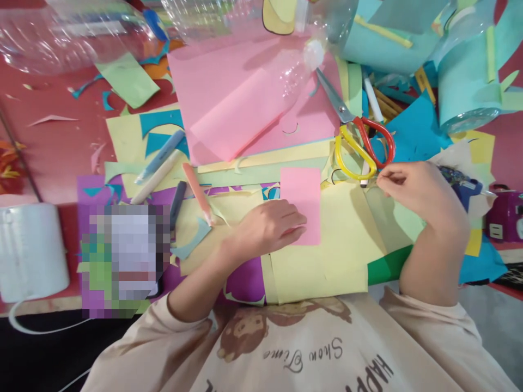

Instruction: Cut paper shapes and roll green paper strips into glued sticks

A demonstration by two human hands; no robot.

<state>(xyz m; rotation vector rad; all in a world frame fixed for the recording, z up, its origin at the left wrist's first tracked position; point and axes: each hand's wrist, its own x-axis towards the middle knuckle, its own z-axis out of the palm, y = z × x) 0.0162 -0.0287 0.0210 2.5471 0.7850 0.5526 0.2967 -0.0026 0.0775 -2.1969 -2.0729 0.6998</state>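
A small pink paper rectangle (306, 190) lies over pale yellow sheets (318, 272) in front of my body. My left hand (272, 226) reaches across its left edge, fingers curled together against the paper. Off to the right, my right hand (408, 188) is raised with thumb and fingertips pinched; whatever may be between them is too small to make out. Just beyond those fingertips rest scissors (347, 117) with one red and one yellow handle, blades pointing away. A clear plastic bottle wrapped in pink paper (245, 111) lies on a large pink sheet (192, 71).
Markers in blue (161, 155), coral (198, 190) and dark (177, 204) lie left among paper scraps. A teal-wrapped bottle (469, 81) stands at the far right. Clear bottles (69, 41) line the back. A white cylinder (32, 250) and a blurred-out patch (133, 256) are on the left.
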